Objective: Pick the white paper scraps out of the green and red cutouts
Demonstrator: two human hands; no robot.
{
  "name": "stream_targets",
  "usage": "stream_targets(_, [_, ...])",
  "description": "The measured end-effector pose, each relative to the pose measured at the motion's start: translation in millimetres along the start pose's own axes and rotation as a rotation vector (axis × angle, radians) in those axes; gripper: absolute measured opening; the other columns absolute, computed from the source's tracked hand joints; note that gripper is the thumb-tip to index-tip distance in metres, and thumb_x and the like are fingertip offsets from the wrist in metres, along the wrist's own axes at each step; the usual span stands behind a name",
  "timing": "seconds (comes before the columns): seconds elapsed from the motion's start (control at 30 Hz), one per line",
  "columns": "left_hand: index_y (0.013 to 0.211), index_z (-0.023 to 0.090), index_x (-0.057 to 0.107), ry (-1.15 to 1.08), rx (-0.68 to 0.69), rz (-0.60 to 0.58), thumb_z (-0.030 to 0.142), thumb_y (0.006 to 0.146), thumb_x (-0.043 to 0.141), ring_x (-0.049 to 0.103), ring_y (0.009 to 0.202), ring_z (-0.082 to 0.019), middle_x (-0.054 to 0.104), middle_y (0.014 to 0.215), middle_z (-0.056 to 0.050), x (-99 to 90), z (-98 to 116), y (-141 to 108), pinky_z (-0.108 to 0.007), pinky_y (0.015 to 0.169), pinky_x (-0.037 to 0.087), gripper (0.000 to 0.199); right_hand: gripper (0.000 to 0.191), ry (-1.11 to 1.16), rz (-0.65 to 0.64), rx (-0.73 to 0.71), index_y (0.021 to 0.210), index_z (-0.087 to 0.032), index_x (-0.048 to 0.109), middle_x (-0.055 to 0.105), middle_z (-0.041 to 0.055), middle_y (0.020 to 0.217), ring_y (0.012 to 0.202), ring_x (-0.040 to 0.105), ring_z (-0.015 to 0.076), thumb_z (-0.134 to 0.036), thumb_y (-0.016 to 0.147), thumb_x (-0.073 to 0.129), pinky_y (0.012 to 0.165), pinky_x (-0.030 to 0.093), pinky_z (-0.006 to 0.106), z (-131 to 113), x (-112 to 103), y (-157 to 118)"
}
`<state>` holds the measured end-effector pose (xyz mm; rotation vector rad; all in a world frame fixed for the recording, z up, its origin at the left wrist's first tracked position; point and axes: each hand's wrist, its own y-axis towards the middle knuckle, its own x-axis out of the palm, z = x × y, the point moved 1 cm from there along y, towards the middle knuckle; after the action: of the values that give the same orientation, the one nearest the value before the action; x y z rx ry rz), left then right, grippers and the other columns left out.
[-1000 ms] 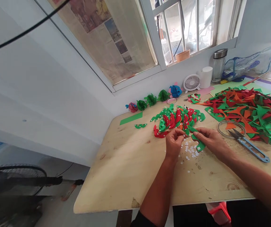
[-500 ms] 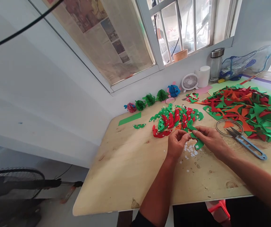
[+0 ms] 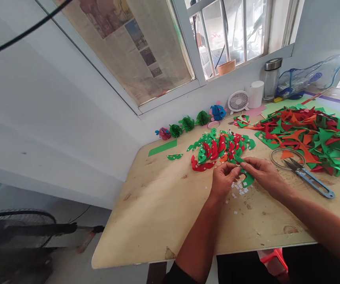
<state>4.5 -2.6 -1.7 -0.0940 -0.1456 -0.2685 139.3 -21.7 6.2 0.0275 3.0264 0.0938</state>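
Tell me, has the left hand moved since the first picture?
Yes, a little: the left hand has shifted right, toward the right hand, and farther from the small green cutout lying apart on the table.

Through my feed I can make out a plain black sleeve [image 3: 181,274] with its hem near the left elbow, two bare, slender forearms [image 3: 200,230] tapering into an uncovered left hand [image 3: 223,179] and right hand [image 3: 263,172], and black clothing [image 3: 237,270] over the lap.
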Motion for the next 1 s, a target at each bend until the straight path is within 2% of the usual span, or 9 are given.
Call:
stream_targets(0.27, [0.061,0.014,0.063,-0.030,-0.009,0.071,0.038,0.060,0.073,0.052,0.047,-0.009,0.060,0.052,0.000,-0.8,1.7,0.5,-0.022,0.050,0.043,0.026,0.041,-0.064,0.025,-0.030,0.078,-0.022,0.071,0.069,0.0027,0.070,0.069,0.061,0.0200,-0.060,0.073,0.058,0.060,0.050,0.027,0.7,-1.2,0.7])
stream_targets(0.47, [0.066,0.014,0.063,-0.163,-0.038,0.167,0.035,0.058,0.074,0.055,0.049,-0.010,0.061,0.052,0.000,-3.8,1.5,2.7,-0.023,0.052,0.043,0.025,0.038,-0.101,-0.001,-0.030,0.076,-0.021,0.071,0.070,0.0039,0.074,0.072,0.062,0.0212,-0.056,0.075,0.057,0.065,0.050,0.029,-4.0,0.0,-1.1])
stream_targets(0.67, [0.067,0.014,0.061,-0.229,-0.020,0.177,0.036,0.059,0.074,0.052,0.047,-0.008,0.060,0.053,0.002,-5.3,0.4,3.5,-0.023,0.053,0.043,0.027,0.035,-0.075,-0.092,-0.022,0.073,-0.020,0.068,0.067,0.0039,0.066,0.066,0.061,0.0198,-0.053,0.075,0.059,0.057,0.048,0.028,-4.7,2.3,-3.0])
stream_targets(0.8, [0.071,0.014,0.060,-0.183,-0.014,0.175,0.034,0.064,0.071,0.053,0.049,-0.009,0.059,0.054,0.001,-3.6,0.9,1.9,-0.023,0.053,0.043,0.024,0.036,-0.040,-0.094,0.001,0.069,-0.019,0.066,0.065,0.0038,0.064,0.062,0.059,0.0175,-0.055,0.073,0.060,0.054,0.046,0.026,-1.2,2.7,-1.6])
stream_targets(0.9, [0.080,0.014,0.060,-0.048,0.085,0.234,0.032,0.070,0.065,0.056,0.055,-0.011,0.062,0.065,-0.001,-4.3,2.7,-0.9,-0.023,0.055,0.045,0.021,0.038,-0.031,-0.076,0.013,0.066,-0.020,0.064,0.064,0.0038,0.062,0.059,0.057,0.0170,-0.057,0.072,0.061,0.051,0.045,0.026,-0.7,2.4,-1.1])
stream_targets(1.0, [0.084,0.015,0.061,0.229,0.318,0.320,0.027,0.076,0.061,0.060,0.068,-0.013,0.065,0.079,-0.004,-6.1,6.1,-5.5,-0.025,0.063,0.047,0.015,0.038,-0.038,-0.056,0.010,0.065,-0.019,0.063,0.063,0.0034,0.062,0.057,0.056,0.0161,-0.057,0.071,0.061,0.048,0.043,0.025,0.1,1.6,-0.7])
